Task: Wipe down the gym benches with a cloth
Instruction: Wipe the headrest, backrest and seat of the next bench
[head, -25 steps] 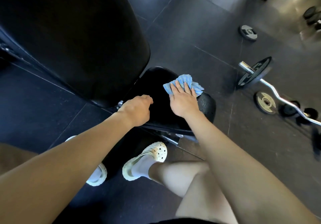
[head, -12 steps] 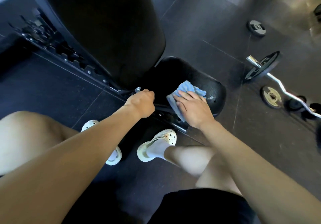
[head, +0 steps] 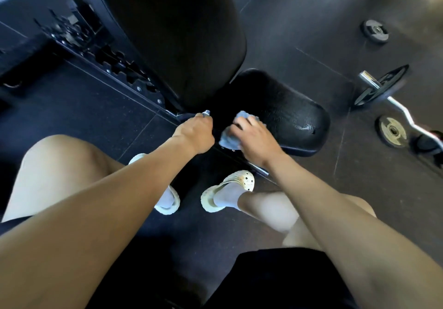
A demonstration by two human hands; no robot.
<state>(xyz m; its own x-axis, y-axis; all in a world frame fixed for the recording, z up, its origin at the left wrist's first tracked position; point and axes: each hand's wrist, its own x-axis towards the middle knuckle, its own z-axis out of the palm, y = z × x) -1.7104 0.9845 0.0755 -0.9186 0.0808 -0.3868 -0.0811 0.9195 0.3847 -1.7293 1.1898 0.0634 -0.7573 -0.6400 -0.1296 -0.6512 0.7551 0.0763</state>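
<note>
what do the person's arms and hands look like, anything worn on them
Both arms are bare all the way to the frame edge, with no sleeves showing. The left hand and right hand are ungloved, and no watch or wristband shows on either wrist. Lower down the person wears black shorts, white socks and cream perforated clogs.

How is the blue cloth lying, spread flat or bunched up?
Bunched up. The blue cloth shows as crumpled lumps on either side of the right hand, which holds it against the bench seat.
</note>
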